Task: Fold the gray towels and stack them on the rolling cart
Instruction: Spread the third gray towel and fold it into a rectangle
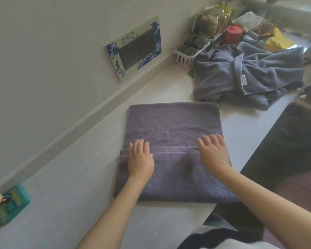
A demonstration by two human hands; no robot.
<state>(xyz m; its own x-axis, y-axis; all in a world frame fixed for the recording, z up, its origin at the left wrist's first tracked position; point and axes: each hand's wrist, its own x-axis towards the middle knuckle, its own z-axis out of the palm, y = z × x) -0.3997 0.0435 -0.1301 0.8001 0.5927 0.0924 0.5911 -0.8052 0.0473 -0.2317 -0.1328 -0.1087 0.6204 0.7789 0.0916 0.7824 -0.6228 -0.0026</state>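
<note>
1. The gray towel being folded (171, 126) lies flat on the white counter (244, 126), close to the near edge and a little in from the wall. The near part is folded up over itself, and its hem runs across about the middle of the towel.

2. Left hand (140, 159) lies palm down on the left end of that hem, with fingers straight and slightly spread. It isn't gripping anything, just pressing. My guess is it's there to keep the flap from sliding back.

3. Right hand (214, 151) does the same on the right end of the hem, flat with the fingers loosely fanned and nothing pinched. With a hand at each end, the fold line stays straight and the crease gets smoothed down, I'd say.

4. The unfolded pile of gray towels (248, 76) sits crumpled toward the far right end of the counter, well apart from the one being worked on, so there's probably more to do.

5. Behind that pile against the wall are a pink basket (185, 58) and a red cup (233, 33).

6. No rolling cart is in view, so I can't tell where the stack will go. I'd judge this one still needs another fold before it's stack-sized.

7. A cartoon box (11, 203) sits at the near left corner by the wall.
</note>
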